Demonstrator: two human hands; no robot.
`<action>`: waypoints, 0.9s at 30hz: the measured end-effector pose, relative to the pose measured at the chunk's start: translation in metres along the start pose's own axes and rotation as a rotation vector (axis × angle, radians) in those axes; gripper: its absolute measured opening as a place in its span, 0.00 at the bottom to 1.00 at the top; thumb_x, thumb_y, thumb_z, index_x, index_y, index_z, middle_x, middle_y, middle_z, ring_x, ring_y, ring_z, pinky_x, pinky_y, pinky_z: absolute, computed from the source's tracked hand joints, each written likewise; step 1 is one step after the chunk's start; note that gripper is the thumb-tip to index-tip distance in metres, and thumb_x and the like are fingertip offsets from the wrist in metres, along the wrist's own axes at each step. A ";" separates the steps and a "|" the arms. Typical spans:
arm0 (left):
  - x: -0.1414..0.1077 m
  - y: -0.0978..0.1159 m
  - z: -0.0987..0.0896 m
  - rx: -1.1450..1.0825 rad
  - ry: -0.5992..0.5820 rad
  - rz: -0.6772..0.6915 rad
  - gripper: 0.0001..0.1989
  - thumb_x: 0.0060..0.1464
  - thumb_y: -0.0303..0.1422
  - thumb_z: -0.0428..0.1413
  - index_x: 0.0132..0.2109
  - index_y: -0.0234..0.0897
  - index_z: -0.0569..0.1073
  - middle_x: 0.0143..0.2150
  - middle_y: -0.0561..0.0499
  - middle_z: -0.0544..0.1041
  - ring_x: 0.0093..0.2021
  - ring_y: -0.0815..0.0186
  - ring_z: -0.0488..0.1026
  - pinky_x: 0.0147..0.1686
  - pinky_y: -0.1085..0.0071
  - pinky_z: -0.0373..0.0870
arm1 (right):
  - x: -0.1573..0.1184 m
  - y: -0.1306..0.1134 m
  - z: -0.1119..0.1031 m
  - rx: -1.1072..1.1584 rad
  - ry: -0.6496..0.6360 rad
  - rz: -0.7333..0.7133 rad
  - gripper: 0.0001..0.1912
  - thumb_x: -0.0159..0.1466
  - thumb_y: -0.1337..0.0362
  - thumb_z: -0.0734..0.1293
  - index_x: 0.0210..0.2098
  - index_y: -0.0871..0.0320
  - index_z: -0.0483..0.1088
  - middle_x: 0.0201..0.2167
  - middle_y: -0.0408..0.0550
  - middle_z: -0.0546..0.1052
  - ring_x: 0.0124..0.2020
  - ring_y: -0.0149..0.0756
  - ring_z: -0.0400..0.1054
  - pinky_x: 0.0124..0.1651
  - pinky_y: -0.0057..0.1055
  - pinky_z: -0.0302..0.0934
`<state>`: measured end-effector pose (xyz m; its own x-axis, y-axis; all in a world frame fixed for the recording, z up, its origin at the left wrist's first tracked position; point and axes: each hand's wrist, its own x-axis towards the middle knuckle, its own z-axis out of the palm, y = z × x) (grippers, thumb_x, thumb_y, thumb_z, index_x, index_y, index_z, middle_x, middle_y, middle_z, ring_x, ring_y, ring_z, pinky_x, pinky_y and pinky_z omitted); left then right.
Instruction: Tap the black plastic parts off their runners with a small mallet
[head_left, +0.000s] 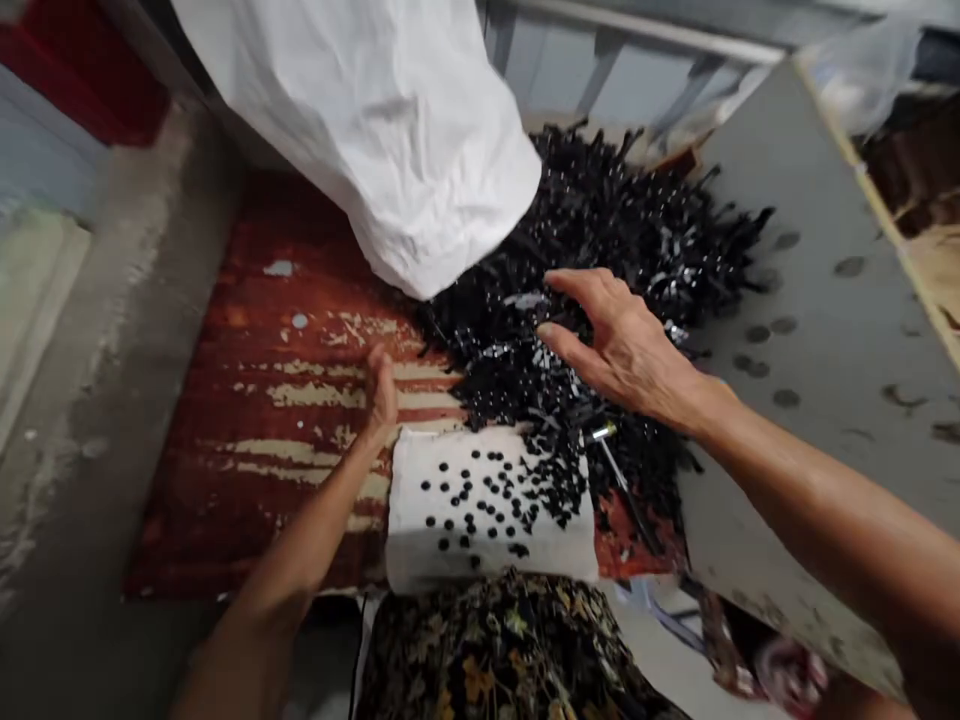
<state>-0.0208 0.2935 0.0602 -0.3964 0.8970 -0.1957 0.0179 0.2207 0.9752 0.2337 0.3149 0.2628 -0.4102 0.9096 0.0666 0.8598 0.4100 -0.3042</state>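
My right hand [619, 345] is held over a large heap of black pieces [660, 230], thumb and fingers apart, with nothing in its grasp. Left of the heap, my left hand [382, 388] is seen edge-on above the worn red board [225, 400]; its fingers look straight and nothing shows in it. Between my forearms lies a white cloth [427, 550] at the board's front edge, with many small black discs [444, 487] scattered on it and black pieces piled on its right side. A small hammer [624, 480] rests to the right of the cloth.
A big white sack [420, 170] hangs over the back of the board, beside the heap. A grey panel [810, 400] with dark round marks borders the right side. At the left runs a concrete ledge [142, 260].
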 end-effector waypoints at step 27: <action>-0.244 -0.024 -0.127 0.528 -1.191 -0.379 0.14 0.62 0.40 0.45 0.40 0.44 0.74 0.40 0.49 0.78 0.43 0.59 0.73 0.47 0.67 0.67 | -0.297 -0.057 0.121 1.201 -0.942 0.844 0.31 0.66 0.40 0.56 0.55 0.53 0.72 0.60 0.50 0.71 0.62 0.46 0.63 0.67 0.46 0.51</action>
<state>-0.0408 0.0211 0.0973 0.5674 0.4739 -0.6734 0.5396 0.4037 0.7388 0.2699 0.0135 0.1452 -0.4029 0.3028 -0.8637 0.4068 -0.7861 -0.4654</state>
